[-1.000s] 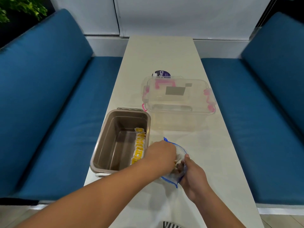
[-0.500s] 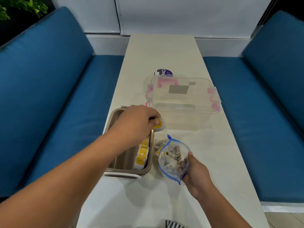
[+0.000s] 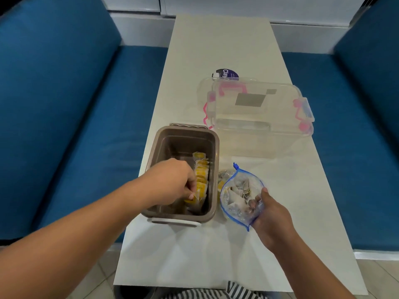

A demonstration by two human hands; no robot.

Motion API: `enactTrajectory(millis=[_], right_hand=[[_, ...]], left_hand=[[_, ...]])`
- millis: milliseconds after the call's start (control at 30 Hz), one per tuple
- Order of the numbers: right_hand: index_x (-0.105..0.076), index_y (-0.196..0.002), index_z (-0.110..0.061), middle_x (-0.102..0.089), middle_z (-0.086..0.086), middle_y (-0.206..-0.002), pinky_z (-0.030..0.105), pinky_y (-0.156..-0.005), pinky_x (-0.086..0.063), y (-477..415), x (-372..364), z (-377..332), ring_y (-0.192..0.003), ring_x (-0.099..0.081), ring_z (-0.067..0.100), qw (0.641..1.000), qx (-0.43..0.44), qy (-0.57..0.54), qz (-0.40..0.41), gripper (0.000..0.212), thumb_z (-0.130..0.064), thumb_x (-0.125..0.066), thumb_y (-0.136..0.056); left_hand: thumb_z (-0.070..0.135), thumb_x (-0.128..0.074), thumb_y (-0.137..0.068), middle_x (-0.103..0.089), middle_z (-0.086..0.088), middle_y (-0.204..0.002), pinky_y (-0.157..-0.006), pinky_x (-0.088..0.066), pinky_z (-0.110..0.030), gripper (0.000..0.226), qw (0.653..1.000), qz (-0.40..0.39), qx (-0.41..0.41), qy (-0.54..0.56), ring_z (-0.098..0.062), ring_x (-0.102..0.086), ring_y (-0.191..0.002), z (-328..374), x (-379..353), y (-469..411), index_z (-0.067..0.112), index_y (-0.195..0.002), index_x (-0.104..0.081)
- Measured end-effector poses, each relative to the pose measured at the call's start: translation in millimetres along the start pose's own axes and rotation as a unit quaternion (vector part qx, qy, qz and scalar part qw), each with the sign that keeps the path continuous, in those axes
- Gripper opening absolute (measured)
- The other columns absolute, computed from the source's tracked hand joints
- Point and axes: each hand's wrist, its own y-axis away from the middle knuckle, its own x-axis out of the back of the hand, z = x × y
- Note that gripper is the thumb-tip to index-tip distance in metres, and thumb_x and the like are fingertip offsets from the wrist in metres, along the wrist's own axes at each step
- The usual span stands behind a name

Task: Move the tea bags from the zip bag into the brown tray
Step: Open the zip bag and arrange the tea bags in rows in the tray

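your left hand (image 3: 172,182) had come down from above the rim into the brown tray (image 3: 160,134), its grip pinching a tea bag (image 3: 191,198) at the row's near end. your right hand (image 3: 269,214) clenched the zip bag (image 3: 239,190), still holding more.

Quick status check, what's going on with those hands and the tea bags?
Left hand in brown tray, pinching a tea bag. Right hand gripping open zip bag, bags inside. Nothing blocking.
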Motion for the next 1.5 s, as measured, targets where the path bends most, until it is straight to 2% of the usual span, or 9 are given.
enactTrajectory(millis=[100,167,300,400,533,867,1000,1167,1500], right_hand=[[-0.064,-0.098,-0.005,-0.076,0.006,-0.080,0.051,-0.093,-0.055,0.3,-1.4,0.6,-0.076,-0.077,0.019,1.000,-0.006,0.003,0.004,0.027,-0.027,-0.052,-0.107],[-0.059,-0.089,-0.009,-0.062,0.004,-0.075,0.045,-0.090,-0.053,-0.7,-1.1,0.8,-0.071,-0.066,0.018,1.000,-0.006,0.011,0.008,0.028,-0.028,-0.052,-0.107],[-0.056,-0.084,-0.011,-0.050,0.002,-0.072,0.040,-0.087,-0.052,-5.3,-1.6,1.1,-0.070,-0.052,0.017,0.999,-0.011,0.016,0.028,0.029,-0.030,-0.053,-0.107],[-0.054,-0.081,-0.012,-0.049,0.001,-0.067,0.034,-0.072,-0.051,-7.4,-4.0,-0.1,-0.062,-0.048,0.016,0.999,-0.011,0.017,0.034,0.031,-0.030,-0.053,-0.107],[-0.051,-0.078,-0.012,-0.046,0.003,-0.068,0.033,-0.073,-0.046,-12.5,-1.0,-1.5,-0.062,-0.042,0.018,0.999,-0.017,0.040,0.014,0.036,-0.033,-0.050,-0.107],[-0.052,-0.085,-0.011,-0.047,0.003,-0.066,0.033,-0.075,-0.043,-22.1,-2.8,-1.1,-0.057,-0.045,0.015,0.999,-0.025,0.033,0.002,0.030,-0.030,-0.050,-0.107],[-0.052,-0.086,-0.011,-0.048,0.002,-0.067,0.032,-0.072,-0.044,-23.1,-0.1,-3.5,-0.058,-0.045,0.015,0.999,-0.026,0.032,-0.004,0.029,-0.031,-0.051,-0.107],[-0.052,-0.085,-0.011,-0.046,0.004,-0.071,0.034,-0.075,-0.043,-26.0,4.6,-2.8,-0.062,-0.043,0.017,0.999,-0.029,0.041,-0.011,0.030,-0.031,-0.051,-0.107],[-0.049,-0.082,-0.011,-0.043,0.004,-0.069,0.034,-0.075,-0.044,-25.1,4.4,-5.5,-0.062,-0.039,0.018,0.998,-0.041,0.045,-0.022,0.033,-0.031,-0.049,-0.108]], left_hand=[[0.025,-0.073,-0.088,-0.069,0.011,-0.087,-0.070,-0.049,-0.025,0.008,0.999,-0.041,-0.004,-0.001,-0.012,-0.063,-0.081,-3.7,-16.3,-12.2,0.029,-0.094,-0.076],[0.018,-0.069,-0.090,-0.069,0.006,-0.094,-0.070,-0.048,-0.024,0.017,0.998,-0.054,-0.005,-0.024,-0.015,-0.063,-0.083,-5.3,-26.8,-22.6,0.028,-0.102,-0.075],[0.010,-0.066,-0.088,-0.067,-0.004,-0.098,-0.077,-0.059,-0.037,0.029,0.994,-0.068,0.018,-0.080,-0.024,-0.065,-0.083,-3.7,-40.3,-42.9,0.023,-0.114,-0.072],[0.010,-0.066,-0.088,-0.062,-0.004,-0.092,-0.071,-0.057,-0.037,0.022,0.995,-0.038,0.039,-0.088,-0.025,-0.063,-0.081,0.0,-42.2,-51.6,0.017,-0.109,-0.070],[0.009,-0.062,-0.090,-0.058,-0.004,-0.089,-0.064,-0.048,-0.035,0.021,0.994,0.003,0.057,-0.098,-0.026,-0.059,-0.079,1.2,-41.5,-55.1,0.016,-0.109,-0.069],[0.009,-0.065,-0.089,-0.053,-0.003,-0.083,-0.071,-0.054,-0.036,0.022,0.994,-0.051,0.048,-0.080,-0.025,-0.059,-0.078,4.2,-46.3,-54.9,0.015,-0.109,-0.069],[0.012,-0.069,-0.086,-0.062,-0.004,-0.087,-0.061,-0.050,-0.032,0.022,0.988,-0.111,0.016,-0.106,-0.023,-0.062,-0.077,2.4,-42.6,-53.7,0.016,-0.107,-0.070],[0.016,-0.073,-0.087,-0.069,-0.004,-0.096,-0.067,-0.055,-0.031,0.022,0.981,-0.143,0.007,-0.130,-0.023,-0.066,-0.084,-2.8,-37.1,-57.8,0.016,-0.109,-0.073],[0.011,-0.069,-0.086,-0.052,0.000,-0.078,-0.067,-0.053,-0.035,0.020,0.992,-0.053,0.064,-0.093,-0.022,-0.059,-0.075,3.3,-44.2,-64.0,0.017,-0.105,-0.069]])
